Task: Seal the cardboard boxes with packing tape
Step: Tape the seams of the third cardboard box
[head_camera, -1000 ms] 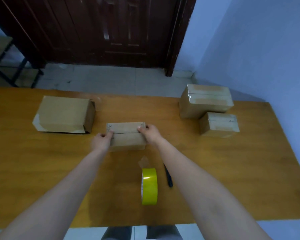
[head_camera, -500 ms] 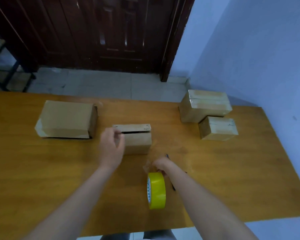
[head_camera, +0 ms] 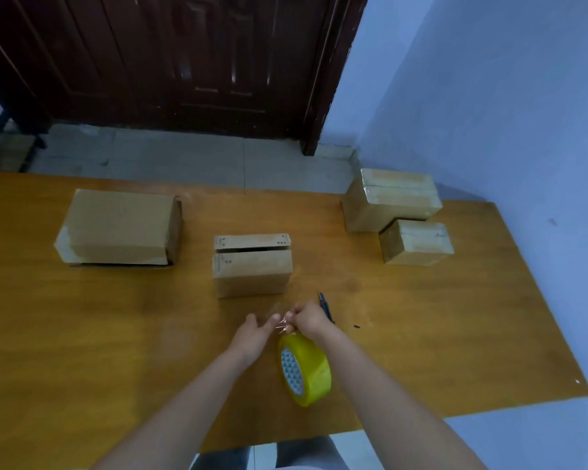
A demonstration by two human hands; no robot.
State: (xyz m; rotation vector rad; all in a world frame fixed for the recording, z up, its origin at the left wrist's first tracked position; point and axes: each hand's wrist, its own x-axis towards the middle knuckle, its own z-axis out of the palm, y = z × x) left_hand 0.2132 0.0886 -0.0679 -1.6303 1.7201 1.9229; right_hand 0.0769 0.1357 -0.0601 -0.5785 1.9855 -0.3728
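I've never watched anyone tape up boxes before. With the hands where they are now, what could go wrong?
Three things, I'd guess.
1. The right hand pinches the crinkled loose end of the tape roll; it may stick to itself or to the fingers.
2. The roll stands on edge, so a pull could roll or tip it.
3. The small box has a gap between its flaps; taping without pressing them shut might leave a loose seal.

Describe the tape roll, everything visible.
The tape roll is yellow and glossy with a white patterned core. It stands on edge on the table, just in front of both hands. The right hand pinches its crinkled loose end at the roll's far side; the left hand reaches for that end with its fingertips.
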